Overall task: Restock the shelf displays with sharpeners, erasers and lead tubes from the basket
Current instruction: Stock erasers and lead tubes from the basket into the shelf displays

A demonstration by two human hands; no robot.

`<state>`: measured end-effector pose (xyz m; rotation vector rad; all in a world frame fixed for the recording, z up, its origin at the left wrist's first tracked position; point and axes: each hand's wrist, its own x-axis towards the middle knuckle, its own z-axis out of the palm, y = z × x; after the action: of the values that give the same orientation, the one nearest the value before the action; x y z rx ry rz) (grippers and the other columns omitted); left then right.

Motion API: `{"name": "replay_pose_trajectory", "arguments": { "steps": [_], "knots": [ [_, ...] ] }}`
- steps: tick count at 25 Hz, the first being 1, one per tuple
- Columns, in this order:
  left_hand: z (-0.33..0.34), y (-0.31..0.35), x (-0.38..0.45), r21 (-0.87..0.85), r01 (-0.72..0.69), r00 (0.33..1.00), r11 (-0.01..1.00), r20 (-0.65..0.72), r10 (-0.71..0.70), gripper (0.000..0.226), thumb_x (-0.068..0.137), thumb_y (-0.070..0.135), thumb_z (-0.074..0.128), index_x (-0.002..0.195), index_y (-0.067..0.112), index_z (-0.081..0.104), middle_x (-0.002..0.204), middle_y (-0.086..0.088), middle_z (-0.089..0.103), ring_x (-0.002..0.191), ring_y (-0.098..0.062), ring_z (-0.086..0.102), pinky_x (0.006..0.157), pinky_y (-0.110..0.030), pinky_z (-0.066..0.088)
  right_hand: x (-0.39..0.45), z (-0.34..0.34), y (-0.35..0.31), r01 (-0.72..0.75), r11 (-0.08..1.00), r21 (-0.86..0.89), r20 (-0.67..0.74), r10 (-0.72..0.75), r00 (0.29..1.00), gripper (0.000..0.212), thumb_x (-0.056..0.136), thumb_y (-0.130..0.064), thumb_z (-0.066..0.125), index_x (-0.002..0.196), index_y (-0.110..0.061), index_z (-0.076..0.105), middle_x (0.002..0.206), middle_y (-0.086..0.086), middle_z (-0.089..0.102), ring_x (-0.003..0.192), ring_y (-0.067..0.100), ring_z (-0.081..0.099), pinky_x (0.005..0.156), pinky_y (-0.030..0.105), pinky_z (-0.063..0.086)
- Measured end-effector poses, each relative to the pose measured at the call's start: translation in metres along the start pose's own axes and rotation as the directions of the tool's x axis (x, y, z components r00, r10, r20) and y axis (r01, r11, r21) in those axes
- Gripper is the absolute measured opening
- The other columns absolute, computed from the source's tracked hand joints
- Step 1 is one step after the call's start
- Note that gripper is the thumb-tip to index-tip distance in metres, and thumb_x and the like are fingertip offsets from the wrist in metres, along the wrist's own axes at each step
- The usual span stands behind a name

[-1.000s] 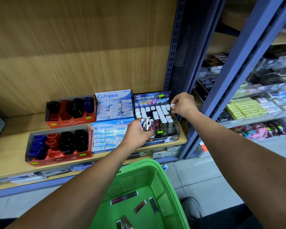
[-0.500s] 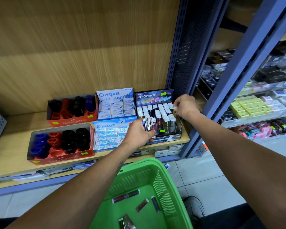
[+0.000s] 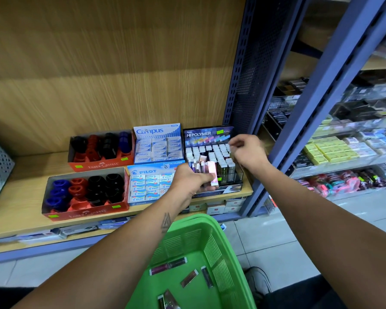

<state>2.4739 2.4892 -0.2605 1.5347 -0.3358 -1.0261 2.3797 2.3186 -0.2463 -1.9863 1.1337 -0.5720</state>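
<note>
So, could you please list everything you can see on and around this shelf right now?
Sharpener trays: two, red card, blue, red and black sharpeners, shelf left, one behind the other.
Campus eraser box: one, blue-white, rear centre.
Pilot eraser box: one, blue-white, front centre.
Hi-Polymer lead display: one, black, white-capped tubes, shelf right.
Basket: one, green, below the shelf.
Loose lead tubes: about five, dark, in the basket.
Boxes: several, white, under the shelf.
Neighbouring rack: yellow and pink stock, right.
Left hand: grip on a bunch of lead tubes, at the display front.
Right hand: fingers pinched over the display's right rows; contents unclear.
</note>
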Motion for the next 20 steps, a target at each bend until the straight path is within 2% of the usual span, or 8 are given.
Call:
{"name": "replay_pose_trajectory", "arguments": {
  "steps": [2,4,5,8,11,14,17,20],
  "knots": [
    [0.001,0.002,-0.004,-0.082,0.001,1.000,0.997,-0.002,-0.001,0.033,0.078,-0.009,0.077,0.107,-0.010,0.063,0.105,-0.023,0.071,0.081,-0.034,0.073,0.058,-0.031,0.061,-0.022,-0.007,-0.020,-0.036,0.966,0.254,0.255,-0.031,0.966,0.008,0.092,-0.018,0.070,0.094,-0.011,0.074,0.086,0.006,0.074,0.073,0.016,0.063,0.063,0.025,0.049],
    [0.001,0.004,-0.007,-0.100,0.000,1.000,0.995,0.016,0.002,0.035,0.077,-0.008,0.078,0.109,-0.009,0.063,0.105,-0.023,0.072,0.081,-0.035,0.074,0.059,-0.031,0.060,-0.033,-0.011,-0.027,-0.036,0.962,0.272,0.470,-0.100,0.877,0.016,0.088,-0.024,0.075,0.098,-0.011,0.076,0.085,0.007,0.073,0.069,0.014,0.061,0.059,0.022,0.048],
    [0.002,0.005,-0.008,-0.102,-0.002,1.000,0.995,0.026,0.005,0.035,0.077,-0.007,0.078,0.109,-0.009,0.063,0.105,-0.024,0.072,0.081,-0.036,0.074,0.059,-0.031,0.060,-0.035,-0.010,-0.028,-0.029,0.965,0.260,0.508,-0.111,0.854,0.015,0.086,-0.018,0.077,0.098,-0.009,0.076,0.082,0.008,0.072,0.068,0.014,0.060,0.058,0.021,0.048],
    [0.001,0.006,-0.013,-0.159,0.047,0.998,0.986,0.050,-0.040,0.031,0.079,-0.005,0.078,0.107,-0.010,0.065,0.102,-0.025,0.072,0.082,-0.039,0.073,0.056,-0.029,0.059,-0.036,-0.008,-0.026,-0.077,0.962,0.261,0.518,-0.072,0.852,0.017,0.084,0.000,0.075,0.100,-0.005,0.072,0.073,0.006,0.069,0.066,0.014,0.061,0.060,0.024,0.051],
    [-0.005,0.005,-0.017,-0.174,0.096,0.992,0.980,0.093,-0.081,0.023,0.082,-0.005,0.074,0.103,-0.007,0.065,0.093,-0.023,0.073,0.079,-0.037,0.074,0.056,-0.028,0.060,-0.039,-0.003,-0.024,-0.148,0.940,0.307,0.466,-0.013,0.885,0.013,0.088,-0.003,0.070,0.101,-0.005,0.068,0.078,0.005,0.070,0.078,0.018,0.068,0.072,0.033,0.059],
    [-0.014,0.011,-0.012,-0.148,0.101,0.995,0.984,0.034,-0.097,0.018,0.085,-0.003,0.072,0.100,-0.009,0.064,0.085,-0.025,0.072,0.070,-0.032,0.073,0.056,-0.027,0.060,-0.035,-0.001,-0.025,-0.248,0.860,0.445,0.350,0.088,0.933,0.015,0.098,-0.004,0.058,0.112,-0.004,0.059,0.088,0.013,0.064,0.070,0.023,0.073,0.053,0.029,0.057],
    [-0.025,0.015,-0.008,-0.159,0.096,0.995,0.983,-0.023,-0.101,0.028,0.084,0.000,0.074,0.106,-0.012,0.061,0.078,-0.022,0.072,0.066,-0.030,0.073,0.053,-0.025,0.058,-0.019,-0.003,-0.025,-0.082,0.981,0.177,0.198,0.047,0.979,0.019,0.091,-0.005,0.070,0.106,-0.004,0.059,0.081,0.014,0.065,0.046,0.013,0.062,0.038,0.019,0.042],
    [-0.029,0.015,-0.010,-0.225,0.112,0.993,0.968,0.003,-0.114,0.029,0.084,0.000,0.074,0.107,-0.013,0.062,0.087,-0.025,0.073,0.074,-0.033,0.074,0.054,-0.026,0.059,-0.006,-0.003,-0.034,-0.014,0.998,-0.069,0.229,0.030,0.973,0.003,0.094,-0.001,0.063,0.094,-0.002,0.066,0.091,0.017,0.071,0.064,0.017,0.070,0.061,0.025,0.058]
  ]
}}
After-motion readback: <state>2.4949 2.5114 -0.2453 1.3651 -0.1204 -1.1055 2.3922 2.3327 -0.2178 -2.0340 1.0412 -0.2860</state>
